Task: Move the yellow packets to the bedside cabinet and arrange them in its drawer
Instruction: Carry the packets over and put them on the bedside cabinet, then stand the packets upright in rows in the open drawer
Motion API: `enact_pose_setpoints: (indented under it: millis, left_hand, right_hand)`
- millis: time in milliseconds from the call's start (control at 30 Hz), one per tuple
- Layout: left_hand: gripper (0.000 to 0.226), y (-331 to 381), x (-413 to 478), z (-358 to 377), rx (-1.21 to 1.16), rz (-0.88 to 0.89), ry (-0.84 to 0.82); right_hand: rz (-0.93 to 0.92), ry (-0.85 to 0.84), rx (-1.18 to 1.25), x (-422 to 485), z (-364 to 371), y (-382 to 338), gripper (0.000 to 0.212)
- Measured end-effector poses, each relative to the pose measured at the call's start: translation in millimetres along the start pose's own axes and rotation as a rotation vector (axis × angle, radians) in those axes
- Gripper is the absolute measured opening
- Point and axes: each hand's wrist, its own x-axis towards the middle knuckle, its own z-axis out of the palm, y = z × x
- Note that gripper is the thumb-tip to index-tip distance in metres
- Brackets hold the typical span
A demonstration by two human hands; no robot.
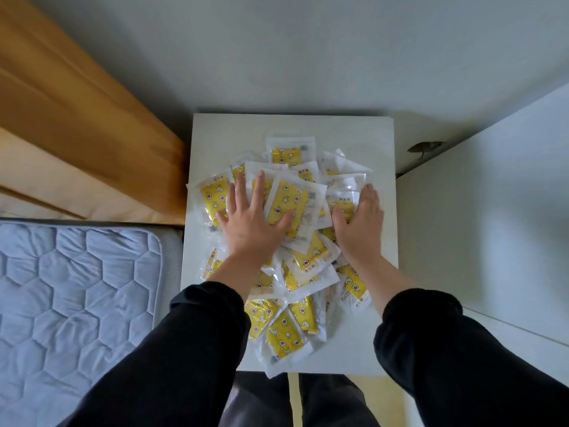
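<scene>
The yellow packets (288, 208) lie in a loose, overlapping heap on the white top of the bedside cabinet (221, 140), covering most of its middle and reaching to its front edge. Each is a clear sleeve with a yellow patterned insert.

The left grip (252, 223) lies flat on the heap, palm down and fingers spread wide and straight. It presses on the packets and clasps none. The right grip (361, 223) rests against the heap's right side, fingers straight and held together, thumb touching a packet. It too has hold of nothing.

Both arms wear black sleeves (191, 349). A quilted pale blue mattress (77, 288) sits left of the cabinet, with a wooden headboard (77, 118) behind it. A white panel (492, 226) stands to the right.
</scene>
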Motion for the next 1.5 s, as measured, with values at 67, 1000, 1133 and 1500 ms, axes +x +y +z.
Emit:
enact_pose_setpoints:
  millis: [67, 1000, 1133, 1500]
  left_hand:
    - [0.091, 0, -2, -3, 0.001, 0.002, 0.005]
    - [0.071, 7, -169, 34, -0.065, 0.187, 0.102]
    - [0.043, 3, -229, 68, -0.332, 0.135, 0.259]
    - [0.044, -111, -288, 171, -0.154, 0.355, 0.150]
  right_hand:
    - [0.024, 0.029, 0.123, 0, -7, 0, 0.074]
    - [-0.054, -0.037, -0.012, -119, -41, 57, 0.063]
    - [-0.201, -0.030, 0.016, -175, -45, 78, 0.050]
    - [-0.731, -0.065, -0.292, -287, 70, 147, 0.038]
